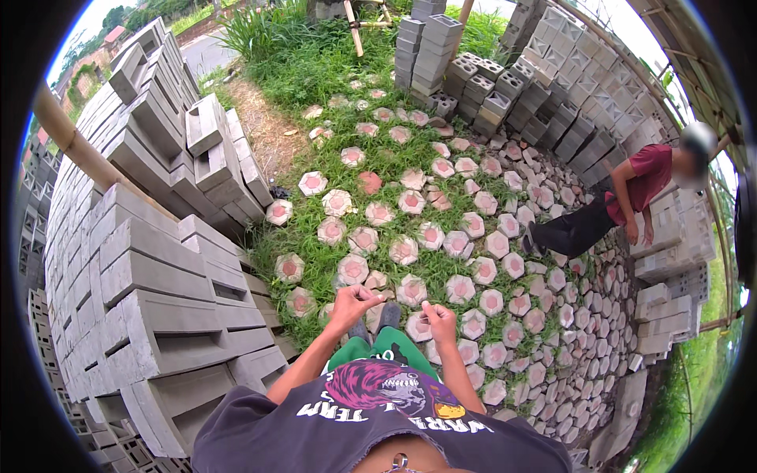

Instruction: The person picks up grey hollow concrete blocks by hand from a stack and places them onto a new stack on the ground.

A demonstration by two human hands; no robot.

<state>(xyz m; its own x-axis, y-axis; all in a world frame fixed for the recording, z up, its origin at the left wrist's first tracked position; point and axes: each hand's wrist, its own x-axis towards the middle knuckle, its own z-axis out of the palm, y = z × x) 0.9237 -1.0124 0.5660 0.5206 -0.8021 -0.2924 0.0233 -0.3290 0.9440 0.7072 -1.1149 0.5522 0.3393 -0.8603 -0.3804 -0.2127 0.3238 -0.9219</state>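
My left hand [352,307] is held out in front of my body with thumb and fingers brought together in a pinch. Level with it, my right hand [441,321] is curled, its thumb and forefinger close together and pointing up. A gap separates the two hands. Whatever is between the fingertips, if anything, is too small to make out. Below them are my dark shoes [389,317] and green shorts [404,344]. Hexagonal paving stones [412,289] with reddish centres lie in the grass just beyond my hands.
Grey concrete blocks [169,268] are stacked high close on my left. More hollow blocks [489,87] stand in piles at the far right. A person [631,189] in a dark red shirt is by the right-hand stacks. A bamboo pole [91,158] leans across the left stack.
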